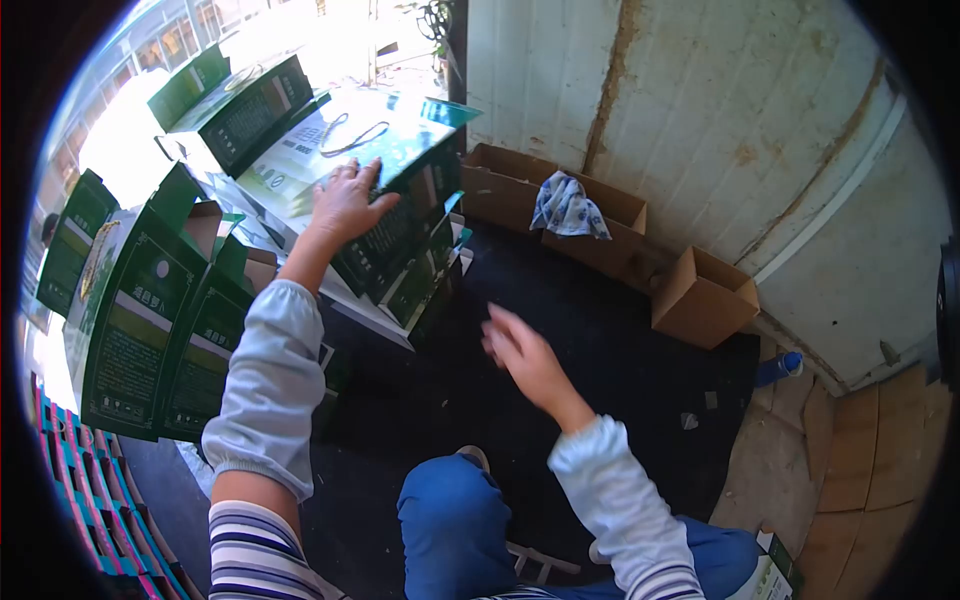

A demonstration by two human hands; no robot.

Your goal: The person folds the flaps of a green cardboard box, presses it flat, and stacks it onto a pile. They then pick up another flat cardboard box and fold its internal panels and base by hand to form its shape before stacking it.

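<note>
My left hand rests palm down on top of a green and white printed carton that lies on a stack of similar cartons. Its fingers curl over the carton's near edge. My right hand hovers in mid air over the dark floor mat, slightly blurred, fingers loosely apart and holding nothing. Both arms wear pale sleeve covers over a striped shirt. My knees in blue trousers are below.
Upright green cartons stand at the left beside a pink crate. Brown cardboard boxes line the white wall, one holding a blue patterned cloth. A blue bottle lies near flattened cardboard at the right.
</note>
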